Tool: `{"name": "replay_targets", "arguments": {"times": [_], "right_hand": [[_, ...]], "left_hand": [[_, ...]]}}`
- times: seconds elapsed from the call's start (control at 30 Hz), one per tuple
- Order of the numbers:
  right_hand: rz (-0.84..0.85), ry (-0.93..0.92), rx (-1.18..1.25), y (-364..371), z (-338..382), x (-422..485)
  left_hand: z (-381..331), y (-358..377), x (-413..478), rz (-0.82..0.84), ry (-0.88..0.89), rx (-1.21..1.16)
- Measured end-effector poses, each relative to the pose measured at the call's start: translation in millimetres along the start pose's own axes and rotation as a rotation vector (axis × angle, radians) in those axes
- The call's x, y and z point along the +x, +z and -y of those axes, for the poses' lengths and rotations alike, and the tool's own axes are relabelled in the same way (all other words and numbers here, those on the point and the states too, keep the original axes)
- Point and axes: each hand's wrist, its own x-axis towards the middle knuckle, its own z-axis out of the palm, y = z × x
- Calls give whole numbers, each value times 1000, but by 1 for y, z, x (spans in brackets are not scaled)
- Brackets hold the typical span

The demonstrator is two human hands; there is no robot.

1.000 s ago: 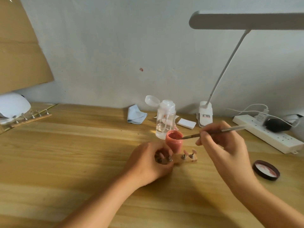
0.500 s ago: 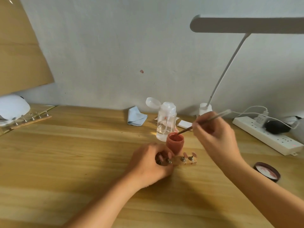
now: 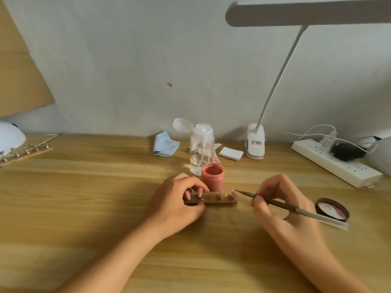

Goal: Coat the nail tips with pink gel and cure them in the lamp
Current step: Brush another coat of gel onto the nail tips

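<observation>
A small wooden holder (image 3: pixel 211 200) with several nail tips on metal pegs lies on the desk. My left hand (image 3: pixel 177 200) grips its left end, fingers curled over it. An open jar of pink gel (image 3: pixel 212 176) stands just behind the holder. My right hand (image 3: pixel 281 205) pinches a thin brush (image 3: pixel 289 209) like a pen; its tip touches the rightmost nail tip (image 3: pixel 232 192). The white curing lamp (image 3: pixel 9 137) sits at the far left edge, partly out of view.
The jar's lid (image 3: pixel 332 209) lies to the right of my right hand. Behind the jar stand a clear pump bottle (image 3: pixel 201 149), a blue cloth (image 3: pixel 165 145), white pads (image 3: pixel 231 153), a clip desk lamp (image 3: pixel 256 142) and a power strip (image 3: pixel 336 163). A second holder (image 3: pixel 25 154) lies far left.
My right hand lifted the brush out of the pink gel jar and brought it down and right to the rightmost nail tip. My left hand stayed on the holder.
</observation>
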Motion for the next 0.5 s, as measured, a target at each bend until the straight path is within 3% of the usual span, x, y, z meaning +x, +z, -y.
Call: {"name": "replay_targets", "arguments": {"times": [0.5], "right_hand": [[-1, 7, 15, 1, 0, 4]], "left_hand": [[-3, -2, 0, 16, 11, -11]]}}
